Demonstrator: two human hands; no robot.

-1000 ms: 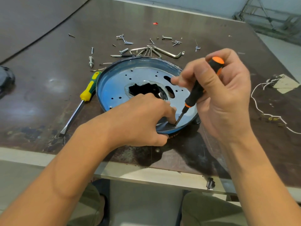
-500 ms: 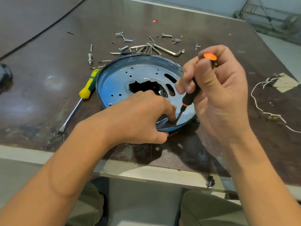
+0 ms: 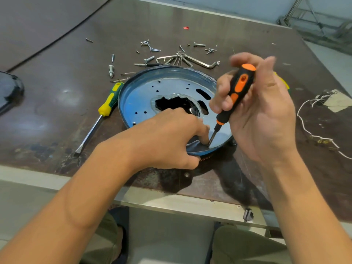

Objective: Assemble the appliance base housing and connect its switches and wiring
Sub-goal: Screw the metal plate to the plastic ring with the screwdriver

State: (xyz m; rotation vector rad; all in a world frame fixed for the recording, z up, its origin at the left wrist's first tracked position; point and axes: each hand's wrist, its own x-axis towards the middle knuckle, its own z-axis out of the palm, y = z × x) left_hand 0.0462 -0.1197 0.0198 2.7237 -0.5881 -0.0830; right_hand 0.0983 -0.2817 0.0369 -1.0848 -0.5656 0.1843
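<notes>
A round, shiny metal base plate [image 3: 144, 96] with a blue film, several small holes and a dark jagged opening in its middle lies near the table's front edge. My left hand [image 3: 171, 138] grips its near rim, thumb under the edge and fingertips pressed inside beside the driver's tip. My right hand [image 3: 255, 111] holds a black-and-orange screwdriver [image 3: 238, 92] almost upright. Its tip rests on the plate just inside the near rim. Whatever sits under the tip is hidden by my fingers.
A yellow-green flat screwdriver [image 3: 102, 117] lies left of the plate. Loose screws, bolts and hex keys [image 3: 198, 60] are scattered behind it. White wires [image 3: 306, 130] and a paper scrap lie at the right. A dark object [image 3: 9, 88] sits at the left edge.
My right hand has shifted its grip along the screwdriver handle, fingers moving around it, and the handle now stands more upright. The left hand and plate have stayed in place.
</notes>
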